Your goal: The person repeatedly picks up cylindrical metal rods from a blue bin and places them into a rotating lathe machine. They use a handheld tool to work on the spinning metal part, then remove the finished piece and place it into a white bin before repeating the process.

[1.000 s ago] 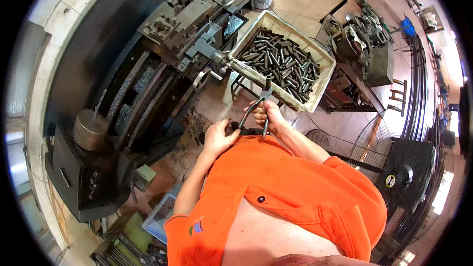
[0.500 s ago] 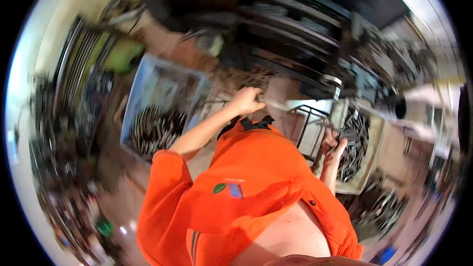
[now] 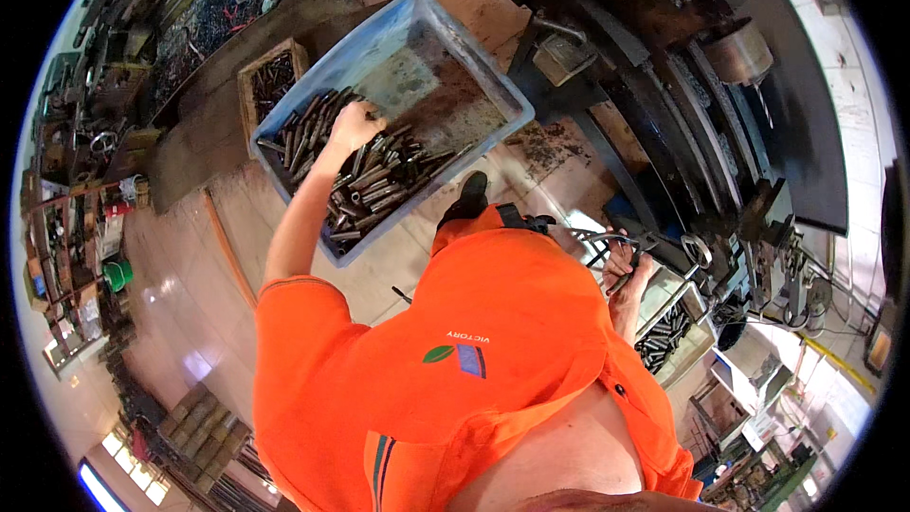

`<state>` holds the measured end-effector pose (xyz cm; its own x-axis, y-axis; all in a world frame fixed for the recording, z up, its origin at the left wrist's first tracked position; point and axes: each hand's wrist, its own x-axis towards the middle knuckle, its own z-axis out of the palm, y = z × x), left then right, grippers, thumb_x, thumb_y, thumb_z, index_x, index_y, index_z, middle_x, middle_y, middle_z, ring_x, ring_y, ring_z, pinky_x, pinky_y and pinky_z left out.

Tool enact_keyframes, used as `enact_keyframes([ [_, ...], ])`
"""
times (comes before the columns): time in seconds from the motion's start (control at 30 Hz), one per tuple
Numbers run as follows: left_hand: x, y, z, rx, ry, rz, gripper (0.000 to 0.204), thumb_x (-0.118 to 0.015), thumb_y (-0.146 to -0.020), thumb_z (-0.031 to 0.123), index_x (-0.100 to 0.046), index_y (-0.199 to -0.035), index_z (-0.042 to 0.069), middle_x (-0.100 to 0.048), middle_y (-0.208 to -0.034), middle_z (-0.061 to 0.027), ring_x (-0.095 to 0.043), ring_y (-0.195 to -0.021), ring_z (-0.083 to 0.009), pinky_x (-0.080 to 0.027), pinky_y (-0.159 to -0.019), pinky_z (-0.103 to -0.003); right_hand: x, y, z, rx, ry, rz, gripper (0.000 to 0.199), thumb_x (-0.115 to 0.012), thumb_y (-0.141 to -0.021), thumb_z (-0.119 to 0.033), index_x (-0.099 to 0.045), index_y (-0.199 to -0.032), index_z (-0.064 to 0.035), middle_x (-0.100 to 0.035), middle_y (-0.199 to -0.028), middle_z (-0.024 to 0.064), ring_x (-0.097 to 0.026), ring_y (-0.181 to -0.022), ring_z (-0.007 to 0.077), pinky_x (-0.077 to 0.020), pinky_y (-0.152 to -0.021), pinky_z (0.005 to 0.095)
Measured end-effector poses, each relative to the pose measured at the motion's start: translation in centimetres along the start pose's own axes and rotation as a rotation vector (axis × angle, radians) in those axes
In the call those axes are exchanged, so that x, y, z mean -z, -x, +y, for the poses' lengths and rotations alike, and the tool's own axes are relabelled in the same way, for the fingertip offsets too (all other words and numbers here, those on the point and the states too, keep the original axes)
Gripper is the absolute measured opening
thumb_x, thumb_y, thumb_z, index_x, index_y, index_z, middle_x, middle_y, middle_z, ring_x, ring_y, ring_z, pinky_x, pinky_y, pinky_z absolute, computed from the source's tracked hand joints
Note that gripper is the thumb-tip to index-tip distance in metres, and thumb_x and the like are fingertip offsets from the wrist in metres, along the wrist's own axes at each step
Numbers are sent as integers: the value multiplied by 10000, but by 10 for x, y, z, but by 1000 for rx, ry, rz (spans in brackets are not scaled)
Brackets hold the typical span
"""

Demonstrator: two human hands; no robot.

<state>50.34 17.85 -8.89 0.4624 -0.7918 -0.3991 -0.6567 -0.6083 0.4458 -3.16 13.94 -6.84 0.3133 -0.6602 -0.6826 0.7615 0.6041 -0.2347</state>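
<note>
A blue plastic bin (image 3: 517, 100) stands ahead and to the left, with a heap of dark metal rods (image 3: 379, 180) in its near left half. Over this heap is my left hand (image 3: 353, 129), its fingers closed; what they hold, if anything, is hidden. On the right, my right hand (image 3: 629, 283) is curled around a short dark metal rod (image 3: 618, 284), close beside a smaller pale bin (image 3: 697, 346) that also holds dark metal pieces.
A dark, oily machine (image 3: 654, 85) fills the front right. Beyond the blue bin sits a small wooden box (image 3: 248, 100) of metal pieces. A shelf with clutter and a green bucket (image 3: 118, 274) lies at the far left. My shoe (image 3: 471, 192) shows near the bin.
My view has swung left, bringing the blue bin in front. My left hand has gone from near the machine to over the rods in that bin. My right hand stays near the pale bin.
</note>
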Motion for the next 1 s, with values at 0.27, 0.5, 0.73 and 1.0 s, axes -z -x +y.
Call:
enact_keyframes([
  [0.27,-27,-26,-3,-73,-686,-493,419,-650,-693,367,-633,-948,36,-630,-990,-126,-602,-922,-296,-497,-751,-403,-19,-8,27,-21,80,-7,427,-372,-813,-258,-427,-1101,52,-508,-1084,162,-332,-438,30,-312,-424,156],
  [0.5,-16,-31,-28,-298,-696,-332,250,-603,-687,185,-635,-855,2,-638,-857,-164,-614,-832,-328,-500,-703,-408,-24,-3,33,-27,102,-4,433,-358,-840,-276,-444,-1121,41,-541,-1047,149,-313,-459,32,-291,-432,160],
  [0.73,39,8,51,17,914,-319,188,-617,-809,126,-558,-840,-50,-599,-671,-104,-617,-561,-188,-482,-498,-260,-39,-14,16,-41,346,-31,304,-370,-861,-161,-479,-1075,26,-580,-839,80,-285,-429,59,-254,-402,208],
  [1.0,-1,47,232,-453,1002,-555,247,-618,-825,137,-569,-933,-80,-626,-742,-114,-622,-645,-185,-493,-567,-277,-155,7,8,-29,1261,-175,319,-477,-680,-63,-581,-970,19,-604,-877,65,-519,-679,126,-423,-610,254],
])
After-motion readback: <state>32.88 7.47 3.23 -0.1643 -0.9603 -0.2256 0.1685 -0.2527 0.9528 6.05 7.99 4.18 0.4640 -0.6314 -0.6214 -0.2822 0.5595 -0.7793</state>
